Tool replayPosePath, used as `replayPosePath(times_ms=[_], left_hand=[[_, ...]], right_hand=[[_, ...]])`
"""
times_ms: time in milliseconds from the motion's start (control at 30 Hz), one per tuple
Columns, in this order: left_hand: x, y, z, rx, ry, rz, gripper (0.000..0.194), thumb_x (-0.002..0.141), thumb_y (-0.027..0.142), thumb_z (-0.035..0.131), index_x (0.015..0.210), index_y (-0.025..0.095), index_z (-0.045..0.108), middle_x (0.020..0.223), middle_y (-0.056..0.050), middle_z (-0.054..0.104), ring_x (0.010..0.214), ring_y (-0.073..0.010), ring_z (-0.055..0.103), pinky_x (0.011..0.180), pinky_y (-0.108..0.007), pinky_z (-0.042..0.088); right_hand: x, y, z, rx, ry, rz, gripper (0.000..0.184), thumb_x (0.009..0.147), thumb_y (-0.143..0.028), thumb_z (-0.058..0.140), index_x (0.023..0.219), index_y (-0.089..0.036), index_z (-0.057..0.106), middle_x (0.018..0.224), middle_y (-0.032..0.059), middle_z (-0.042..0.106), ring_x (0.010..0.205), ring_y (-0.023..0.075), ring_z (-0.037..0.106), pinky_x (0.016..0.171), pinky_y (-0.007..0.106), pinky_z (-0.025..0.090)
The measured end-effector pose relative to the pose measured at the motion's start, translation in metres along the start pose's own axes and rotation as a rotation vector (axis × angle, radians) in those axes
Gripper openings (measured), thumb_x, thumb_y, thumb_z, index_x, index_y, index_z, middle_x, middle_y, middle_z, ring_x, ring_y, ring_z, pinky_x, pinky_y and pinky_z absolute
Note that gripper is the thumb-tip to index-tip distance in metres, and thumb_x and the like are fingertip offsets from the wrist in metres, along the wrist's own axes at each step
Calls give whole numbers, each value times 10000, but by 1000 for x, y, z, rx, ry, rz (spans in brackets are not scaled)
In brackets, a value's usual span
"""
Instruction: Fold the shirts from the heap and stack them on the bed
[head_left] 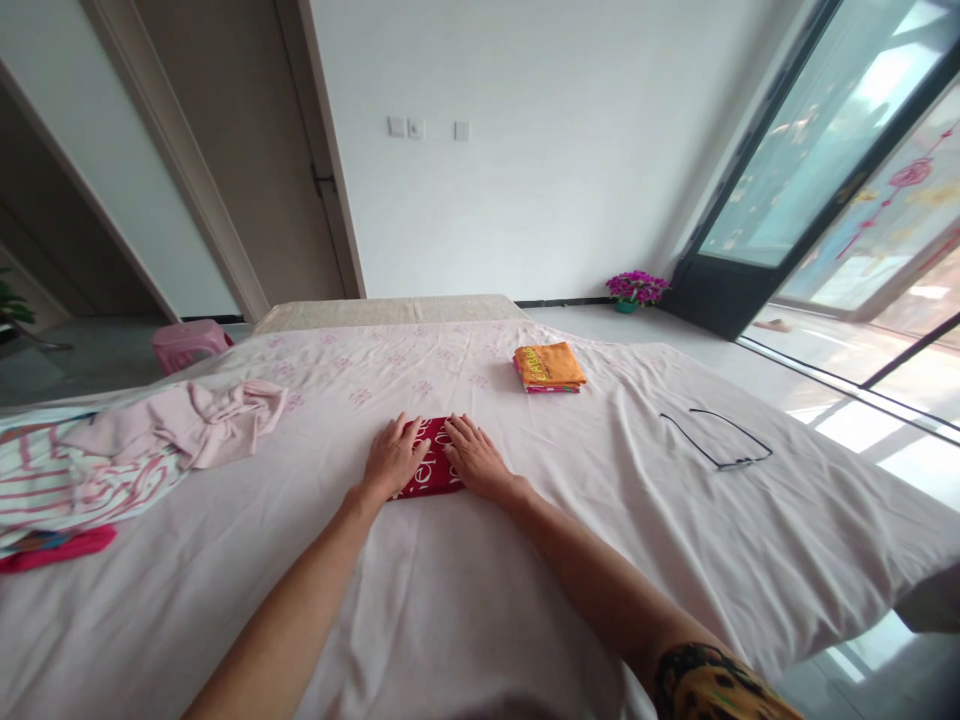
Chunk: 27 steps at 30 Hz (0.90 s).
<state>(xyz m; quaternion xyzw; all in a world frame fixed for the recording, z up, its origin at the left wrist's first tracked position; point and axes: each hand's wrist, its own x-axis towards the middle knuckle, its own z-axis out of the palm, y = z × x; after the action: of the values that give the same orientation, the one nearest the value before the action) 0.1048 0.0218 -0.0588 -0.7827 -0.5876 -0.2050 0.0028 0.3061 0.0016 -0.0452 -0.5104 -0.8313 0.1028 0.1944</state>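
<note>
A folded dark red cloth (429,468) with white lettering lies flat on the pale pink sheet in front of me. My left hand (395,455) rests on its left side, fingers stretched out. On its right side lies my right hand (478,457), palm down with the fingers extended. Both hands touch the top of the cloth and cover its two sides. Beyond them, a little to the right, sits a small stack of folded cloths (550,368), orange with yellow lettering on top.
Loose clothes, with a pink garment (180,418) and a striped one (82,485), are heaped at the left. Folding-arm glasses (724,445) lie at the right on the sheet (465,600). Past the covered surface stand a pink stool (193,343) and purple flowers (637,288).
</note>
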Motion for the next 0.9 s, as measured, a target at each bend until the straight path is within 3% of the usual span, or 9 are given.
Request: replayPosePath(times_ms=[133, 200, 300, 433, 567, 667, 800, 900], left_hand=[[-13, -7, -2, -2, 68, 5, 544, 984, 433, 371, 1458, 177, 444, 1533, -191, 396, 1385, -309, 422, 1110, -481, 362], [-20, -4, -7, 11, 120, 35, 550, 981, 439, 382, 1456, 172, 452, 1559, -196, 351, 1418, -334, 372, 1119, -505, 350], [-29, 5, -15, 44, 178, 169, 529, 978, 400, 405, 1464, 198, 450, 1594, -148, 308, 1481, -333, 246, 1174, -537, 261], [-31, 16, -14, 73, 130, 293, 528, 984, 372, 394, 1471, 173, 438, 1570, -125, 368, 1479, -288, 268, 1211, -498, 221], [-26, 18, -8, 81, 24, 259, 547, 950, 354, 458, 1465, 172, 443, 1545, -130, 410, 1449, -290, 332, 1198, -509, 248], [-24, 16, -7, 67, -21, 237, 563, 929, 356, 485, 1464, 186, 443, 1545, -127, 410, 1449, -285, 331, 1195, -510, 251], [-17, 17, -12, 61, -71, 205, 527, 951, 328, 429, 1451, 164, 463, 1539, -133, 417, 1435, -282, 356, 1174, -491, 287], [-5, 28, -13, 82, -63, 139, 461, 972, 276, 360, 1375, 153, 546, 1463, -141, 516, 1375, -274, 440, 1150, -482, 312]], right_hand=[[4, 15, -10, 151, 6, 0, 494, 991, -267, 396, 1477, -185, 429, 1550, 91, 397, 1423, 221, 366, 1155, 401, 330], [6, 24, -18, 233, 28, 79, 494, 944, -195, 439, 1435, -190, 489, 1465, 98, 510, 1334, 220, 486, 1113, 384, 387], [6, 33, -31, 273, 53, 251, 461, 929, -181, 449, 1378, -159, 551, 1372, 122, 593, 1272, 235, 545, 1084, 377, 412], [5, 23, -40, 170, 102, 298, 479, 962, -212, 412, 1416, -80, 493, 1456, 172, 500, 1368, 243, 444, 1131, 369, 342], [11, -8, -31, 51, 130, 151, 521, 1003, -302, 365, 1493, -123, 389, 1560, 138, 366, 1469, 252, 267, 1178, 427, 247], [15, -26, -17, -25, 79, 65, 548, 1016, -370, 354, 1511, -136, 359, 1586, 128, 317, 1485, 256, 220, 1191, 456, 201], [14, -23, -1, -91, 14, 53, 540, 1021, -375, 347, 1502, -133, 381, 1591, 123, 307, 1490, 266, 200, 1190, 479, 201], [12, -14, 4, -79, 4, 57, 535, 1023, -334, 316, 1517, -132, 354, 1602, 113, 283, 1497, 252, 178, 1185, 460, 232]])
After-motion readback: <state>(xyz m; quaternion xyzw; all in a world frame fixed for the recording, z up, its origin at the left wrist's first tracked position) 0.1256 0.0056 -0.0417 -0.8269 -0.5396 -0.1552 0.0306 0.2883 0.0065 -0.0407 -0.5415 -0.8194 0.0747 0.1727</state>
